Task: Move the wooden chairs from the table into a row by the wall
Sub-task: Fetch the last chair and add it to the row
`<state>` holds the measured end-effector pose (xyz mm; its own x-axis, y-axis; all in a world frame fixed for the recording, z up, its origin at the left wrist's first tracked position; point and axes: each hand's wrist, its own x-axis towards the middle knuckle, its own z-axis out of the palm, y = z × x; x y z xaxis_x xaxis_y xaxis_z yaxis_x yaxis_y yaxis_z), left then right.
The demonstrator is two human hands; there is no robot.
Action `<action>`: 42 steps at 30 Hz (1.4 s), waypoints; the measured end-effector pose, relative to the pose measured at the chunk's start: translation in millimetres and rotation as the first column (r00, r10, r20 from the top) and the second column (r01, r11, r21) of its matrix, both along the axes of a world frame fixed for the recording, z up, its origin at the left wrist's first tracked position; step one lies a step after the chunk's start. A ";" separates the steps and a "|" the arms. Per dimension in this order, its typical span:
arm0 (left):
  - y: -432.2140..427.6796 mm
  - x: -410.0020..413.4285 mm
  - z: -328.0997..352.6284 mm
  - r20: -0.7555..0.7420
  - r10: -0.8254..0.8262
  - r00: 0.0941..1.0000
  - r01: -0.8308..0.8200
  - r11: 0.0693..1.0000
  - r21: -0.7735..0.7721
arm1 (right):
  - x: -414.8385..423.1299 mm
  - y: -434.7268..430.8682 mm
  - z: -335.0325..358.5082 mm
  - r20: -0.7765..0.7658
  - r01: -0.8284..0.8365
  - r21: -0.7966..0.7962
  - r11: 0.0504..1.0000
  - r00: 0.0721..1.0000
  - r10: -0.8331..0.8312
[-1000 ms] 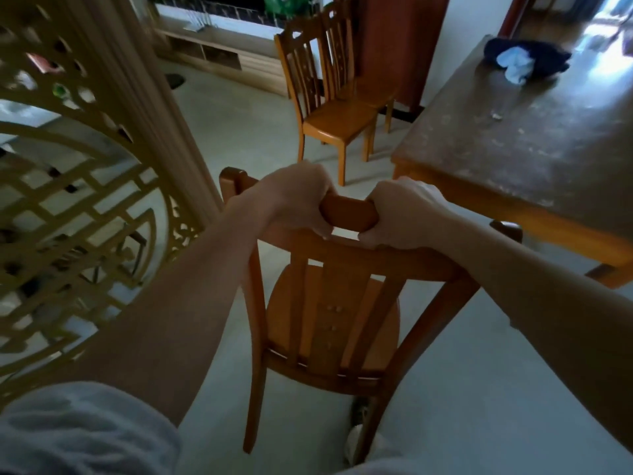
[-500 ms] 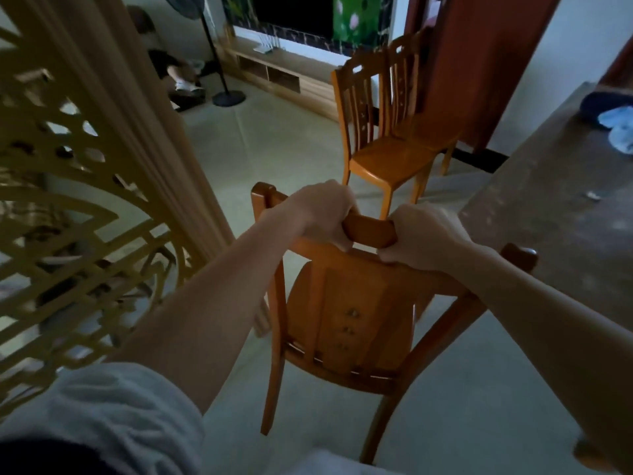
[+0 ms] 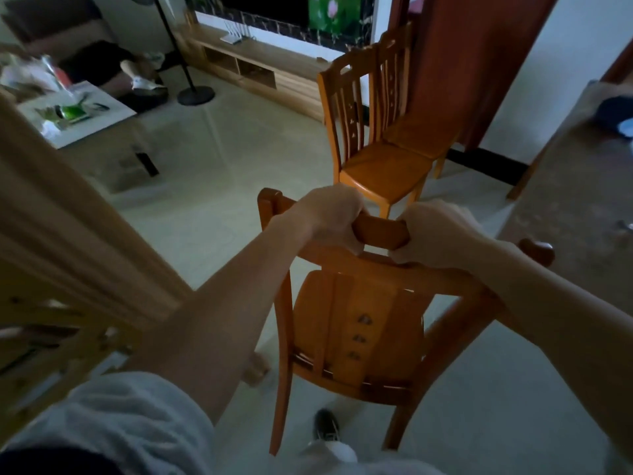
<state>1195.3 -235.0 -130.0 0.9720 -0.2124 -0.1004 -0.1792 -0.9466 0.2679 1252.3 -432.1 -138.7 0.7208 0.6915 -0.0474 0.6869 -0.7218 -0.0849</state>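
Both hands' grip is closed on the top rail of the carried chair [image 3: 356, 323]: left hand [image 3: 329, 217], right hand [image 3: 435, 238]. At twelve o'clock, two chairs [image 3: 383, 156] stand by the wall; worktop [image 3: 575, 207] at two. Mid-carry; next it likely needs setting beside them.

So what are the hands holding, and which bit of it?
Both the left hand and right hand grip a wooden chair by its top rail.
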 end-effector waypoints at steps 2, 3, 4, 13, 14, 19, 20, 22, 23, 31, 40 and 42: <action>13.1 23.5 4.3 0.033 -0.025 0.999 0.024 0.999 0.030 | 19.5 11.5 3.6 0.007 0.018 -0.001 1.000 1.000 -0.018; 20.0 34.1 5.0 0.047 -0.040 0.998 0.038 0.999 0.039 | 28.5 17.0 5.3 0.012 0.023 -0.004 1.000 1.000 -0.023; 27.2 44.6 5.3 0.056 -0.050 0.997 0.048 0.998 0.039 | 37.9 22.8 7.5 0.017 0.022 0.001 1.000 1.000 -0.022; 72.9 127.5 12.6 0.110 -0.086 0.990 0.082 0.996 0.037 | 111.4 66.2 20.4 0.003 0.060 0.014 0.998 0.998 -0.060; 77.1 136.5 13.7 0.106 -0.091 0.990 0.088 0.996 0.032 | 119.6 69.8 21.1 0.007 0.060 0.017 0.998 0.998 -0.060; 87.2 185.6 13.4 0.082 -0.107 0.991 0.105 0.994 0.021 | 166.9 81.0 19.6 0.030 0.066 0.001 0.998 0.997 -0.066; 89.6 199.1 12.9 0.072 -0.107 0.992 0.105 0.994 0.023 | 180.3 83.3 18.8 0.029 0.075 0.000 0.997 0.997 -0.074; 93.9 222.8 11.2 0.042 -0.109 0.993 0.109 0.994 0.021 | 202.5 87.2 16.4 0.014 0.084 -0.014 0.996 0.996 -0.083; 95.6 234.1 10.3 0.030 -0.116 0.993 0.116 0.993 0.013 | 212.8 88.6 15.1 0.002 0.084 -0.019 0.996 0.996 -0.084; 108.6 331.6 -2.8 -0.060 -0.217 0.974 0.215 0.976 -0.043 | 291.3 100.2 9.9 -0.054 0.168 -0.100 0.981 0.983 -0.174; 126.1 428.9 -30.8 -0.054 -0.473 0.880 0.467 0.880 -0.087 | 338.8 119.7 0.7 -0.117 0.361 -0.169 0.917 0.917 -0.383; 123.3 447.4 -33.0 -0.040 -0.530 0.847 0.526 0.846 -0.088 | 342.8 121.7 2.7 -0.089 0.416 -0.178 0.892 0.896 -0.436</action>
<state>1642.7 -111.7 -162.9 0.7034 -0.7006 -0.1200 -0.6278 -0.6916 0.3572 1595.2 -310.4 -136.1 0.9259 0.2967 -0.2340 0.3016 -0.9533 -0.0155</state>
